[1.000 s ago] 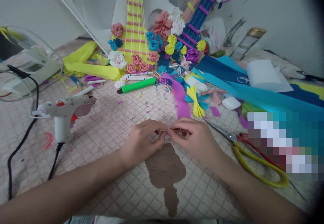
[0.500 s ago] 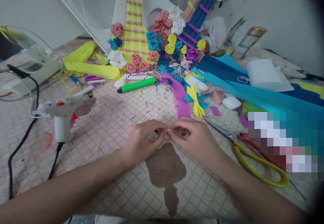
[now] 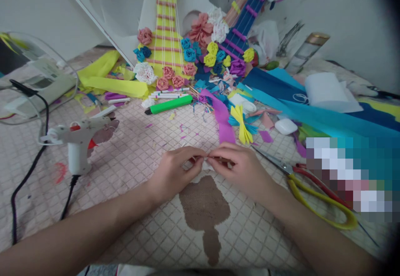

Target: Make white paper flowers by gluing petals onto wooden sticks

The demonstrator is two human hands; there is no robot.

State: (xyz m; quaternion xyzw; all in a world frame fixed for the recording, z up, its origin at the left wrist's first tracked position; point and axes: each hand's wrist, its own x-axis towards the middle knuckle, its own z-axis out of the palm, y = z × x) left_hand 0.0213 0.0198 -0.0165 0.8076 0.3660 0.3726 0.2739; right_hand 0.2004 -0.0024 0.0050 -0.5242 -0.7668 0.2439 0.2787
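My left hand (image 3: 179, 168) and my right hand (image 3: 239, 163) meet at the middle of the view, fingertips pinched together. A thin brown stick (image 3: 223, 160) lies in my right fingers. Between the two sets of fingertips shows a small white piece (image 3: 206, 165), which both hands seem to pinch. Its full shape is hidden by the fingers. Beyond my right hand lie a purple paper strip (image 3: 223, 122) and a yellow paper bow (image 3: 241, 125). Open scissors (image 3: 292, 172) rest to the right of that hand.
A white glue gun (image 3: 78, 142) with a black cord stands at the left. A green cutter (image 3: 170, 104), paper scraps and a yellow guitar-like craft (image 3: 167, 47) with paper flowers are behind. Blue paper (image 3: 337, 118) and a white roll (image 3: 326, 90) lie at the right.
The white piece now shows more below the fingertips, and the stick is more covered by my right fingers. Both hands have shifted only slightly.
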